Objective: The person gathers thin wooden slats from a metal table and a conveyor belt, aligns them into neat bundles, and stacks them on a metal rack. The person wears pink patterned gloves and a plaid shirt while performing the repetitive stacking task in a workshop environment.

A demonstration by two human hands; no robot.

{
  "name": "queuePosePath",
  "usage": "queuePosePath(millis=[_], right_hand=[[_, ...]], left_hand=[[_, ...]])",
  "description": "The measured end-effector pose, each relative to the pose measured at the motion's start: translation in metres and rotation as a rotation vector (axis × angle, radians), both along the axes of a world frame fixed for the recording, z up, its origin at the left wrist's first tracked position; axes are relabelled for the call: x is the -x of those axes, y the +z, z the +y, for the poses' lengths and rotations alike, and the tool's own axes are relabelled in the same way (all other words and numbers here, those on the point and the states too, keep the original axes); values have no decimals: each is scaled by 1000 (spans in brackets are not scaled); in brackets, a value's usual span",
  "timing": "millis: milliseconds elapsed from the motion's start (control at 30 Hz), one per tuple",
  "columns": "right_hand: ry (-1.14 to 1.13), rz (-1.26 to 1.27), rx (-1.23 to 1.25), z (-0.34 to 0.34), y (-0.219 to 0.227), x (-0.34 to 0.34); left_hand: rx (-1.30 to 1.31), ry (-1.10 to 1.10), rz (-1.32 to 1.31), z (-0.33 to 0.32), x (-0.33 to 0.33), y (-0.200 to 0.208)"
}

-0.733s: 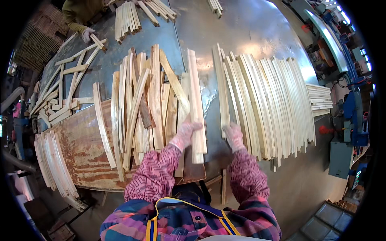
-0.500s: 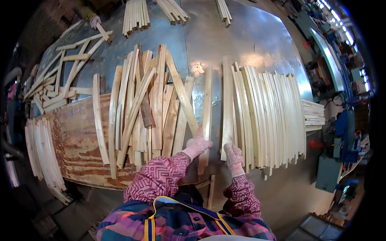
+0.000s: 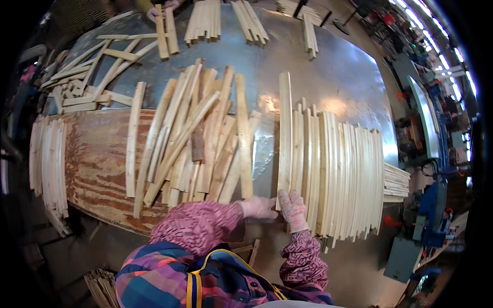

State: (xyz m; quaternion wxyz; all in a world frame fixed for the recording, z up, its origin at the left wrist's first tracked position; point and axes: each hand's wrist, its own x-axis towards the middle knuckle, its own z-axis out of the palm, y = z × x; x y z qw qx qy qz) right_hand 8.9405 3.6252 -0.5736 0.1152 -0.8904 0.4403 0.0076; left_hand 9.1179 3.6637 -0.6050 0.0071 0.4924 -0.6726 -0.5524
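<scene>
Now, on the table (image 3: 328,82), a row of strips (image 3: 352,179) is ranged right — a lone strip (image 3: 284,128) set just left of it. Further left, a loose pile (image 3: 208,149) is spread partly over a board (image 3: 100,169). By the board's left end a stack (image 3: 49,159) is laid, on it or beside — hard to tell. Behind, bundles (image 3: 203,23) are lined up.

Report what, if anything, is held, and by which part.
The right hand touches a wooden strip at its near end, grip unclear; whether the left hand holds anything cannot be told.
</scene>
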Motion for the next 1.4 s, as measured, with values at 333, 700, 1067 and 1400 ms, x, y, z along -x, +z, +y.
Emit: queuePosePath(millis=[333,700,1067,1400], right_hand=[[25,-117,148,-224,27,-246],[35,-1127,-621,75,57,-366],[-223,-706,-964,469,46,-330],[315,-508,-1065,702,18,-638]], left_hand=[[48,739,-72,221,-113,94],[147,897,71,369,-132,74],[131,726,-192,608,-274,114],[427,1833,-144,838,-430,104]])
